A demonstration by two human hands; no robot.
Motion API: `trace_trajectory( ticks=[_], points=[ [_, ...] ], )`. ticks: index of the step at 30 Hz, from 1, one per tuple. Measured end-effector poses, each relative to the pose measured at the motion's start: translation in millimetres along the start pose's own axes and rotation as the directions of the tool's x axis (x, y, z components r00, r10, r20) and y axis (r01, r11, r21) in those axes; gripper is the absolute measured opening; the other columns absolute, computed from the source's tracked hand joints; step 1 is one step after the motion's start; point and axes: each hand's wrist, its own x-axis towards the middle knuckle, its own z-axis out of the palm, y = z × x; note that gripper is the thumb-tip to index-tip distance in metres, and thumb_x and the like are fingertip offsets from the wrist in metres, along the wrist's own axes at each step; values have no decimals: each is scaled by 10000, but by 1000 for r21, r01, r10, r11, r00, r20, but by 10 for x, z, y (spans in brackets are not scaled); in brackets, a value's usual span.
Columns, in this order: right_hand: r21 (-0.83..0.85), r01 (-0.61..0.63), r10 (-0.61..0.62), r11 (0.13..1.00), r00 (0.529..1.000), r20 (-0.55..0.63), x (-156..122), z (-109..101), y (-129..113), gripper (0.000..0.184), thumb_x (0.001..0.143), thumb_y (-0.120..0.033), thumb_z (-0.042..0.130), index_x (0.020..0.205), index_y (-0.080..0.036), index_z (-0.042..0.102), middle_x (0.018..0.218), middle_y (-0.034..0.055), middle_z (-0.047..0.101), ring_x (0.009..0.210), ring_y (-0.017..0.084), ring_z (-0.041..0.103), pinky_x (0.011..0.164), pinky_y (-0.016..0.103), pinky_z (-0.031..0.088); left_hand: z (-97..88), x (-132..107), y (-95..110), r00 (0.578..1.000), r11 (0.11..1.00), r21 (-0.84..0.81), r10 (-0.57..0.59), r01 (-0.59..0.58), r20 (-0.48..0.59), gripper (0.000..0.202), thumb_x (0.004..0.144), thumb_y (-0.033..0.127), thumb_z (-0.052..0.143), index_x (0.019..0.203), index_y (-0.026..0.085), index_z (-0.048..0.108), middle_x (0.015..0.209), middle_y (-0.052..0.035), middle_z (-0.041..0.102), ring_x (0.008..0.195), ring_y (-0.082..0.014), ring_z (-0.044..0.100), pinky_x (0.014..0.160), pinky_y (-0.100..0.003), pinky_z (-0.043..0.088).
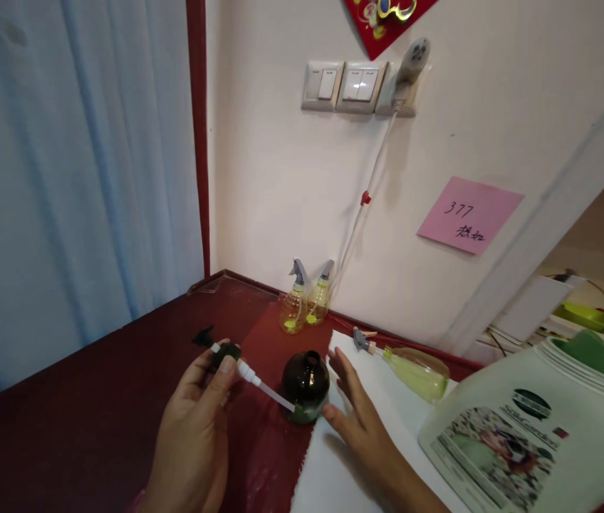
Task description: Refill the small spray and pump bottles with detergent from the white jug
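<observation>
My left hand (195, 420) pinches a black pump dispenser head (226, 352), whose white collar and thin dip tube slant down to the right. The tube's tip overlaps the lower left side of a dark round bottle (306, 377) in this view; whether they touch, I cannot tell. That bottle stands upright on the dark red tabletop with its neck uncapped. On its right side is my right hand (358, 417), fingers spread and holding nothing, the thumb close to the bottle's label.
Two yellowish spray bottles (294, 308) stand against the wall. Another spray bottle (417, 372) lies on white paper (328, 470). A large pale green jug (494, 427) with an open mouth fills the right front. A blue curtain (77, 178) hangs at left; a white cord (355, 231) runs down the wall.
</observation>
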Motion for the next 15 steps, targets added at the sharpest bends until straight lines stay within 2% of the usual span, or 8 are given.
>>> trace_trajectory(
  ticks=[4, 7, 11, 13, 15],
  points=[
    [-95, -50, 35, 994, 987, -158, -183, -204, -92, 627, 949, -571, 535, 1500, -330, 360, 1590, 103, 401, 1432, 291, 422, 1171, 545, 339, -3, 15, -25, 1000, 1000, 9, 17, -17, 11, 480, 607, 341, 924, 1035, 236, 735, 1031, 16, 723, 879, -133, 636, 690, -183, 532],
    [-180, -103, 49, 978, 959, -280, -366, -263, -91, 543, 951, -575, 519, 1425, -317, 466, 1479, 103, 546, 1342, 295, 529, 1098, 516, 444, 3, 5, -44, 998, 999, 17, 47, -47, 29, 495, 583, 353, 938, 1024, 245, 739, 1051, 19, 724, 930, -138, 645, 724, -175, 537],
    [-296, -93, -29, 951, 923, -383, -645, -261, -26, 481, 936, -562, 541, 1329, -289, 585, 1326, 101, 672, 1177, 298, 657, 988, 439, 551, 58, -57, -9, 993, 992, 69, 97, -101, 65, 521, 594, 375, 933, 1058, 254, 729, 1124, -5, 728, 1066, -192, 654, 831, -228, 546],
    [-319, -69, -71, 945, 911, -407, -757, -256, 4, 462, 921, -553, 564, 1287, -278, 627, 1267, 105, 704, 1105, 304, 693, 952, 425, 576, 117, -85, 40, 982, 978, 131, 149, -164, 115, 500, 636, 391, 908, 1082, 260, 723, 1143, -13, 732, 1098, -207, 657, 892, -260, 538],
    [-314, -49, -98, 948, 895, -435, -832, -254, 24, 436, 915, -541, 577, 1258, -282, 650, 1232, 98, 721, 1073, 307, 705, 942, 426, 585, 199, -90, 96, 953, 948, 182, 222, -261, 208, 467, 701, 394, 869, 1124, 271, 711, 1170, -16, 727, 1118, -211, 658, 963, -293, 519]
  ],
)
